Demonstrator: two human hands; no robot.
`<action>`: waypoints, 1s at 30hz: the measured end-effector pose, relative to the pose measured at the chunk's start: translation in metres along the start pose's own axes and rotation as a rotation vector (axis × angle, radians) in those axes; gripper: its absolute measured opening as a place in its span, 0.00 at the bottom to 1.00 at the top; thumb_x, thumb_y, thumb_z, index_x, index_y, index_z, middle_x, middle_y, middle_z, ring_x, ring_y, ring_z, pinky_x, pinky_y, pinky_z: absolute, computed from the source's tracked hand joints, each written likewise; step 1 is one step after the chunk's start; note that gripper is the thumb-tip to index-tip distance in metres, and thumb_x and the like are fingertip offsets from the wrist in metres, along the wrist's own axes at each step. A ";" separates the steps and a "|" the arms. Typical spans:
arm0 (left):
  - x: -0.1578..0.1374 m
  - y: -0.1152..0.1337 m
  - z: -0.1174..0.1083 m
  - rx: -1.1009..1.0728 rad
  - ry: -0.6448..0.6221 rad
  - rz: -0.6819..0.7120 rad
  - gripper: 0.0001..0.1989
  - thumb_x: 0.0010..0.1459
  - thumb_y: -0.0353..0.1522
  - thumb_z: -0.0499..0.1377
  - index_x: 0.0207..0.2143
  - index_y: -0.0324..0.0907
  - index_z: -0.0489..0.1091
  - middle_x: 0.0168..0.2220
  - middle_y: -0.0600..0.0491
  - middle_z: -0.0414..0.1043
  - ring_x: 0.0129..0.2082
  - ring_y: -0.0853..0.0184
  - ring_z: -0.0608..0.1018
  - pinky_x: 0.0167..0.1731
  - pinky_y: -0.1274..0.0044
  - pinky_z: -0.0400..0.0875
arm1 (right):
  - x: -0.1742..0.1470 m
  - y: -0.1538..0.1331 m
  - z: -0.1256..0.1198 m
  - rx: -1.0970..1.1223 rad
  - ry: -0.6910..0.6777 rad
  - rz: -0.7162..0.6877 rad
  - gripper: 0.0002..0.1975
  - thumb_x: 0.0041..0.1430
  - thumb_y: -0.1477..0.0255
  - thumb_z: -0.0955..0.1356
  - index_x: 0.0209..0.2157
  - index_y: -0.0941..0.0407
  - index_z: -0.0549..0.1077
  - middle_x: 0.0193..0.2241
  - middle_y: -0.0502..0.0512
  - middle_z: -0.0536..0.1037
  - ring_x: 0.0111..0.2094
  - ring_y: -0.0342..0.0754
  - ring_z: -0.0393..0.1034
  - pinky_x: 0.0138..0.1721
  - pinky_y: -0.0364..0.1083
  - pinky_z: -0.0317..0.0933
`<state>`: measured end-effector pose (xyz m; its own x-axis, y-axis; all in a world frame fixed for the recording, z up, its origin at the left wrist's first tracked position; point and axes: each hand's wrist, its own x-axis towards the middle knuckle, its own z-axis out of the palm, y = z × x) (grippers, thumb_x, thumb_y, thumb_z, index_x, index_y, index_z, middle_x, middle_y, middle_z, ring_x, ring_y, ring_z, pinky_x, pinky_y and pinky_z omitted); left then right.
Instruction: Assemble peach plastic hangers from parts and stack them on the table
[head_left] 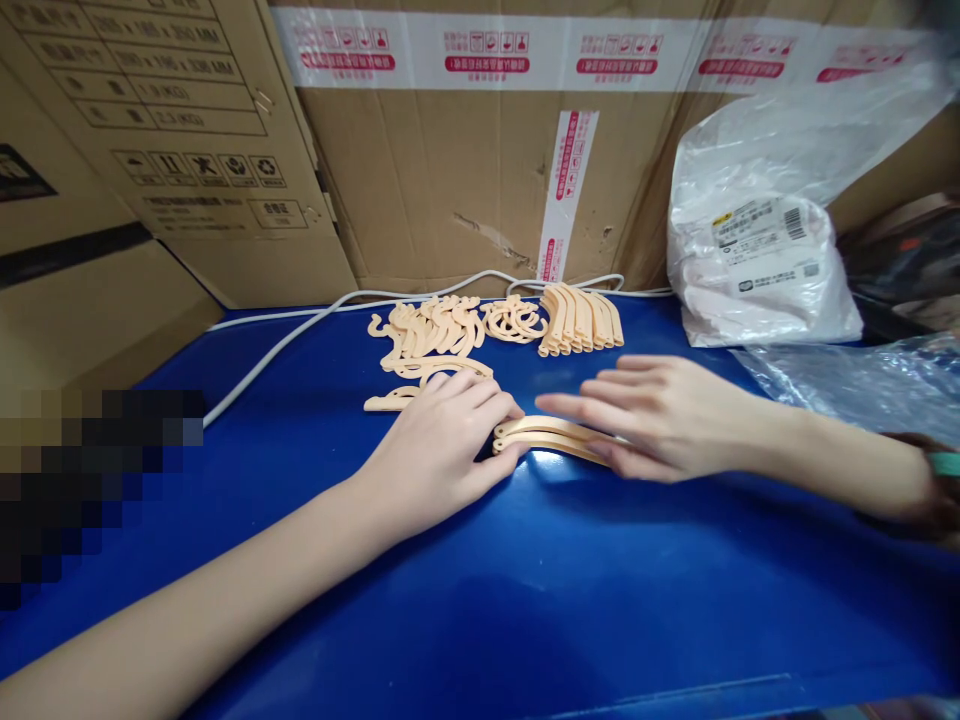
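Observation:
Two beige curved arms [551, 437], shaped like folding-hanger parts, lie side by side on the blue table [540, 600]. My left hand [454, 440] pinches their left end between thumb and fingers; a small hole shows in each tip. My right hand [660, 420] holds their right end, thumb at the near side and index finger stretched out above; its fingers cover that end. Just behind my left hand are a few longer curved pieces [401, 365], partly hidden by it. Farther back lie a pile of S-shaped hook pieces [435, 325], some ring-like pieces [514, 320] and a neat row of curved arms [577, 320].
Cardboard boxes [450, 180] wall off the back and left. A white cable [285, 350] runs along the table's rear. At the right stand a white plastic bag [757, 250] with a label and a clear plastic sheet [847, 390]. The left edge is pixelated.

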<state>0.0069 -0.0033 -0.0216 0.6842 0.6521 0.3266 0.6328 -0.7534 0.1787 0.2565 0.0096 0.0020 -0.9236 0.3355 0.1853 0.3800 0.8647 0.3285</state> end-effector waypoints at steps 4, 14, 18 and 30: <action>0.000 0.001 0.000 0.001 0.001 -0.015 0.08 0.64 0.36 0.54 0.39 0.41 0.69 0.40 0.51 0.73 0.45 0.58 0.70 0.44 0.66 0.63 | 0.024 0.026 -0.010 -0.007 0.075 0.350 0.21 0.68 0.63 0.56 0.54 0.56 0.70 0.41 0.60 0.79 0.39 0.55 0.73 0.39 0.51 0.60; 0.000 0.001 0.002 -0.027 0.002 -0.058 0.08 0.64 0.35 0.55 0.41 0.42 0.70 0.41 0.51 0.73 0.44 0.59 0.72 0.44 0.66 0.63 | 0.080 0.076 0.027 -0.070 -0.112 0.449 0.20 0.65 0.59 0.62 0.41 0.57 0.80 0.41 0.62 0.77 0.46 0.57 0.68 0.43 0.52 0.54; 0.000 0.001 0.002 -0.088 0.013 -0.079 0.06 0.63 0.34 0.56 0.40 0.42 0.69 0.41 0.52 0.73 0.44 0.60 0.71 0.45 0.67 0.63 | 0.083 0.076 0.034 -0.069 -0.119 0.437 0.17 0.65 0.63 0.62 0.44 0.56 0.78 0.39 0.60 0.79 0.45 0.57 0.69 0.43 0.51 0.53; 0.000 -0.001 0.004 -0.138 0.003 -0.084 0.06 0.63 0.34 0.57 0.41 0.42 0.69 0.43 0.52 0.73 0.47 0.60 0.71 0.46 0.67 0.63 | 0.089 0.075 0.040 -0.032 -0.094 0.510 0.14 0.64 0.71 0.62 0.42 0.57 0.79 0.38 0.58 0.81 0.44 0.55 0.71 0.45 0.53 0.53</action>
<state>0.0075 -0.0024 -0.0251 0.6298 0.7129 0.3084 0.6316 -0.7012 0.3308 0.2012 0.1191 0.0061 -0.6208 0.7444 0.2459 0.7828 0.5714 0.2464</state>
